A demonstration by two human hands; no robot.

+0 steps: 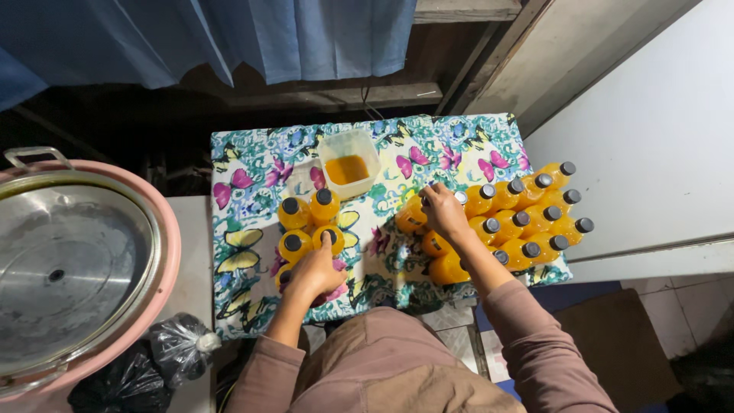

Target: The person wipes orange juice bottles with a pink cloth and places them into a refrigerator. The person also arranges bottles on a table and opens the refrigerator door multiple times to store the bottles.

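Left of the frame's centre, the left hand (315,269) is resting fingers-down on a capped orange bottle (329,236) in a small upright cluster (304,222) on the butterfly-print tablecloth (252,164). The right hand (443,212) is closing around a lying bottle (413,216), probably lifting it, at the edge of the larger lying batch (527,214) at right. A few are standing; most are waiting. A tub of orange liquid (349,162) is sitting above.

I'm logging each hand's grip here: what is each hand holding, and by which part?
The right hand grips an orange bottle near its cap end. The left hand rests on the standing bottles, fingertip on one cap; no clear grasp.
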